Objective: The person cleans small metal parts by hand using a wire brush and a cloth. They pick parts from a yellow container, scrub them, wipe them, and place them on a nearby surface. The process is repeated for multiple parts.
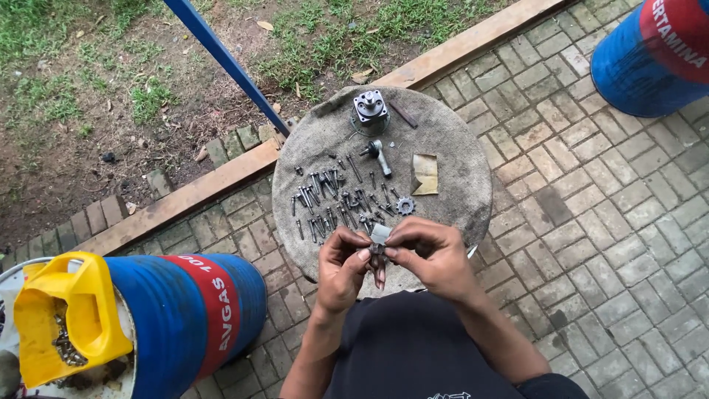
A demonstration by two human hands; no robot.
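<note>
Small metal part (379,235), greyish, pinched between both hands at the near edge of the round desk (473,177); its shape is largely covered by the fingers and cannot be made out, and something thin and dark hangs below it, also unclear. Left hand (342,267): fingers curled, thumb and fingertips closed on the part from the left. Right hand (430,251): fingers bent over, thumb and forefinger closed on the same part from the right; the two hands meet at it, knuckles up, forearms drawn in toward the body. Desk top: grey, cloth-like cover, round. On it, a scatter of bolts and screws (332,201), too small to count; a small toothed gear (405,206) just beyond the hands; a metal fitting with a handle (378,154); a square metal housing (370,106) at the far edge; a folded tan paper scrap (425,174). Blue drum (185,318) lying at the lower left, cut off by the frame, with a yellow container (70,318) at its end holding dark metal bits, indistinct. Second blue drum (653,52) at upper right, partly out of frame. Blue pole (225,63) crossing the grass.
</note>
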